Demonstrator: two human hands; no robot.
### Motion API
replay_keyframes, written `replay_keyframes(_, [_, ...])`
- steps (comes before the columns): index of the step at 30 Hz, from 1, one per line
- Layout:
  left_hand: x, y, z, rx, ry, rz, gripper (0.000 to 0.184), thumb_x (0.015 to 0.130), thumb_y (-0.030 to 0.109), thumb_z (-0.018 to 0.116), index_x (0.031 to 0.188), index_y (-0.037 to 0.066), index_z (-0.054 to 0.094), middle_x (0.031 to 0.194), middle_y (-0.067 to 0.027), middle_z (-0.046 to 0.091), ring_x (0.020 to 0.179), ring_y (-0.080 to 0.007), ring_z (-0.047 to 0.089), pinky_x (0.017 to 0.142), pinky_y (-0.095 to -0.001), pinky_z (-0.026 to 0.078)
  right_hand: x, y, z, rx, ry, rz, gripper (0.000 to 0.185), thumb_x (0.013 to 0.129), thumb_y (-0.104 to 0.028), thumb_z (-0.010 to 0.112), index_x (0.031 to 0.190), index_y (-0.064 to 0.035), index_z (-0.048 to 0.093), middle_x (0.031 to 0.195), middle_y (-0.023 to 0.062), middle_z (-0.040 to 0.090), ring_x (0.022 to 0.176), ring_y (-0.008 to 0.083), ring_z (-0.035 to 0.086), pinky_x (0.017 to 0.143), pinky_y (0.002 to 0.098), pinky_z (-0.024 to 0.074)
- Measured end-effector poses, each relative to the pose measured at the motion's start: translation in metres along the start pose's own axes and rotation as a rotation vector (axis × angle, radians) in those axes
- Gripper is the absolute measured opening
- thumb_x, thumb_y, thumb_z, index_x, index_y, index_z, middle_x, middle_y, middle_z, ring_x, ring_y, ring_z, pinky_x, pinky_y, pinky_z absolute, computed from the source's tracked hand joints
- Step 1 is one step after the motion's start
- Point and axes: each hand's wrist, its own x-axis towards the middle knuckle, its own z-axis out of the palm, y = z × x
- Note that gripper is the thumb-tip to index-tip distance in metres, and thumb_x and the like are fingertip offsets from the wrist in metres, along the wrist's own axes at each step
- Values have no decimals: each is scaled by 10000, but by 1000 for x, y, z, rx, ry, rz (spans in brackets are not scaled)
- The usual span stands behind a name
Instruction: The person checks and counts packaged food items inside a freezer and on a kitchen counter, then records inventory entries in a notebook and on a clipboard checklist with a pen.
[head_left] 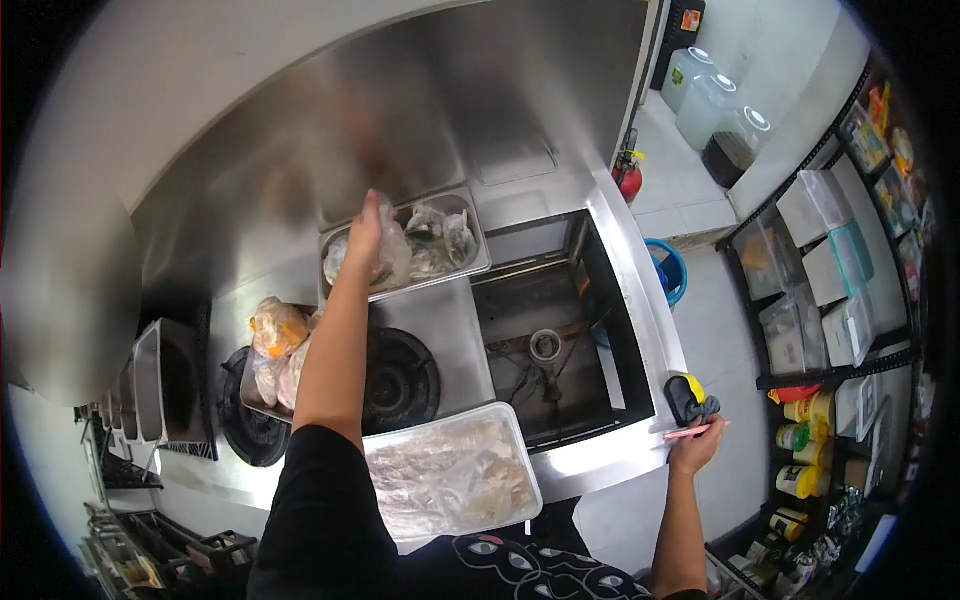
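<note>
My left hand (368, 240) reaches over a steel tray (484, 250) and grips a clear plastic bag (393, 252); some fingertips are hidden. More clear bags with greyish contents (445, 238) lie in that tray. My right hand (697, 447) is at the counter's right edge, closed around a thin pink pen-like stick (690, 432). Just beyond its fingers sits a black and yellow object (686, 398) with dark grey material; its kind is unclear. A white-rimmed container (528, 470) of pale, plastic-wrapped food (450, 475) stands close to my body.
Another tray of bagged food (278, 330) rests on the left burner (245, 435), beside a second burner (405, 380). An open rectangular well (545, 400) is sunk into the steel counter (590, 465). Shelves (830, 375) line the right side; a blue bucket (672, 270) stands on the floor.
</note>
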Motion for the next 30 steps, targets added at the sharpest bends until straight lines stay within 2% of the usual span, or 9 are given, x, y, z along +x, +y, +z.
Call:
replay_keyframes(1, [-11,-3,-6,-7,-4,24,314,749,271,616,1006,91,612,871,-183,617,819,-323,593,717,-390,456,0,0,0,1,-2,1,169,823,-115,565,925,-15,474,885,180,530,843,369,507,774,410,399])
replay_keyframes(3, [-28,-31,-11,346,18,453,321,757,237,608,1051,108,596,889,-211,603,864,-339,574,745,-403,452,0,1,0,5,-7,-3,167,824,-115,566,922,-15,476,882,179,532,842,368,508,768,410,400])
replay_keyframes(6, [-64,-55,-10,931,21,584,363,765,166,576,1127,148,556,972,-205,586,969,-355,526,815,-433,432,1,4,0,14,-1,-39,165,821,-114,567,921,-17,479,874,175,533,848,364,508,764,414,397])
replay_keyframes(7, [-84,-34,-7,988,-66,354,441,754,121,567,1186,195,516,1068,-172,568,1019,-359,492,854,-470,405,0,4,0,22,9,-64,165,818,-114,569,922,-21,480,870,172,532,849,360,506,760,418,394])
replay_keyframes(14, [-102,-8,7,1570,-89,209,244,777,148,560,997,194,654,1073,-92,604,1043,-275,528,841,-475,431,1,12,3,145,-38,-8,189,817,-106,565,943,-19,455,870,177,523,859,375,503,765,412,395])
replay_keyframes(19, [-129,-26,11,878,504,358,200,736,126,595,918,106,675,859,-125,643,826,-294,623,687,-359,503,7,23,4,159,-58,-182,171,821,-91,549,941,-19,450,912,209,525,880,391,507,792,401,405])
replay_keyframes(22, [-150,-24,15,290,670,277,232,714,112,645,945,102,664,720,-112,625,700,-241,620,646,-315,493,14,33,1,227,-183,-163,168,829,-87,537,958,-18,453,923,213,538,915,381,520,856,363,421])
replay_keyframes(25, [-153,-32,20,-277,617,300,234,700,73,676,931,71,641,683,-18,584,632,-132,553,577,-279,459,17,36,3,375,-264,-137,185,830,-83,537,980,-6,462,907,188,541,894,334,523,838,354,419])
replay_keyframes(30, [-226,3,-2,-1102,486,410,306,728,-52,553,1008,71,570,820,-25,568,709,-121,540,602,-251,434,50,69,10,456,-338,-401,155,847,-73,503,954,35,474,883,160,536,775,275,514,761,361,424])
